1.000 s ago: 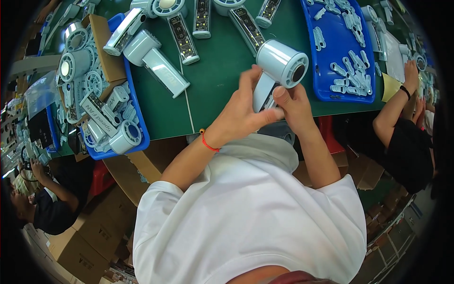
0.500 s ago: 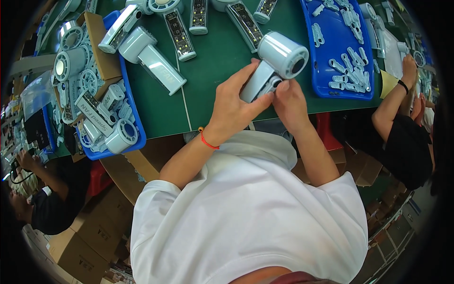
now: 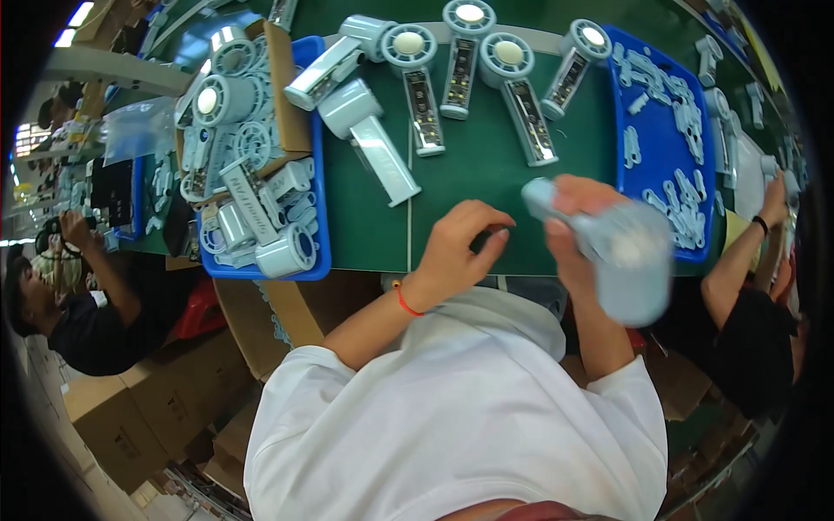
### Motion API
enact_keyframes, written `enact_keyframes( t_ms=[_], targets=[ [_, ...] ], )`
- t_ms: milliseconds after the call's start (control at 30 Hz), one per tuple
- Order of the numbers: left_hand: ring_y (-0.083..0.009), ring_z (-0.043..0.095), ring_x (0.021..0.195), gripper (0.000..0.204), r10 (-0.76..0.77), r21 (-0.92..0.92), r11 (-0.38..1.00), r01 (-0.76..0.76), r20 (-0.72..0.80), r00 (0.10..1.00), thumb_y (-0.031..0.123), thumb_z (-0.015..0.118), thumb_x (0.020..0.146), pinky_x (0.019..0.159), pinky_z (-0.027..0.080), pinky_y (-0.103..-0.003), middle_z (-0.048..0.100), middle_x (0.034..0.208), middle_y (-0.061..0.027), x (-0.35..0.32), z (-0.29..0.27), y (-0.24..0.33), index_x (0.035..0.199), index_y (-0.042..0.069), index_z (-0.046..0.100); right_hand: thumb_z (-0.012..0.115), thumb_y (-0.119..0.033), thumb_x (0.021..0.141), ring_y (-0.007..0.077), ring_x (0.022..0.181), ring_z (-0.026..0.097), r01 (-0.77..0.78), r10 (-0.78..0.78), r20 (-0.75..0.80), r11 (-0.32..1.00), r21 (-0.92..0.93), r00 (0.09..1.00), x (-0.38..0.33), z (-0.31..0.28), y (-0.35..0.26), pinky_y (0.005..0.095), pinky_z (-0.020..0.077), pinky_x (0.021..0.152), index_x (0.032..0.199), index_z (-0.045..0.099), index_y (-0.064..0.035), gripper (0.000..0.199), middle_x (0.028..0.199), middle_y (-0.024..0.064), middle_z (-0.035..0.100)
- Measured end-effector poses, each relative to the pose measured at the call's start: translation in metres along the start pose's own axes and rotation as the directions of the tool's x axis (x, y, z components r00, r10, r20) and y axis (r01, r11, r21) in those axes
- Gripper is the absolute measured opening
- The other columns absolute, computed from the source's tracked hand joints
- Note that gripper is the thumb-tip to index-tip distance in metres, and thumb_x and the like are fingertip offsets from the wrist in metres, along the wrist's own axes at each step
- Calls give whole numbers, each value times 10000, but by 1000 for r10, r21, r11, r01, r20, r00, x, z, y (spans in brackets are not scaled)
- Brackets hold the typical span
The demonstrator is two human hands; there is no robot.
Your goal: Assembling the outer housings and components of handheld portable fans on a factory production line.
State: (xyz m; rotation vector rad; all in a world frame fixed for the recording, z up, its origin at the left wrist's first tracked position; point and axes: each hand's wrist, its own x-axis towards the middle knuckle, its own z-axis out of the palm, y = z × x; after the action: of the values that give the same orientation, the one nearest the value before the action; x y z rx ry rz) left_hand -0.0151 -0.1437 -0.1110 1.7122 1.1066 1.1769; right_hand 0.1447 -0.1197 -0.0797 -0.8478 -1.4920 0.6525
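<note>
Two hands, two jobs: my right hand (image 3: 569,227) is wrapped tight around the handle of a pale blue fan housing (image 3: 621,256), its round head out past the near edge of the green table (image 3: 460,187) (blurred, so detail is lost). My left hand (image 3: 460,247) rests apart on the table, fingers loosely curled; whether it pinches anything I cannot tell. Four open fan halves (image 3: 460,61) lie in a row beyond, within reach, between two blue trays (image 3: 647,187).

left hand (image 3: 456,247): fingers curled, palm down, empty | right hand (image 3: 569,234): clenched, gripping
</note>
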Motion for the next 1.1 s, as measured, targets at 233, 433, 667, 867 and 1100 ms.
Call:
enact_keyframes(
  t_ms=[233,433,667,867,1100],
  targets=[
    [-175,559,639,145,771,99,633,-768,10,637,57,643,658,542,440,-301,550,696,-13,-18,34,44,799,91,640,667,-102,718,322,905,553,-32,297,342,794,-607,891,-11,-11,10,402,433,771,1208,481,-44,527,984,132,549],
    [-305,463,1084,528,141,654,707,-267,240,961,237,718,653,886,355,-449,505,1160,-120,9,22,24,1117,32,571,680,-86,680,292,1136,450,82,350,599,814,-575,720,-14,-42,10,388,326,967,1301,436,-86,667,1195,114,499],
    [-294,473,1039,491,132,731,616,-293,271,953,223,729,646,862,374,-421,524,1109,-80,8,34,8,1075,41,573,661,-72,690,287,1067,495,112,207,517,846,-521,831,-38,-60,36,378,357,929,1197,541,-63,521,1167,101,545],
    [-267,477,974,468,209,698,627,-345,276,938,270,752,605,821,384,-454,527,1000,-38,12,33,5,990,57,593,678,-87,668,278,1062,510,143,156,516,858,-494,842,-40,-65,39,381,369,922,1175,543,-46,526,1180,96,547],
    [-281,499,918,476,197,780,529,-334,270,942,261,749,600,822,403,-457,527,997,-34,11,36,11,1006,62,598,726,-75,600,261,1095,507,192,163,527,810,-554,834,-47,-61,37,383,368,935,1216,508,-65,653,1190,93,545]
  ],
)
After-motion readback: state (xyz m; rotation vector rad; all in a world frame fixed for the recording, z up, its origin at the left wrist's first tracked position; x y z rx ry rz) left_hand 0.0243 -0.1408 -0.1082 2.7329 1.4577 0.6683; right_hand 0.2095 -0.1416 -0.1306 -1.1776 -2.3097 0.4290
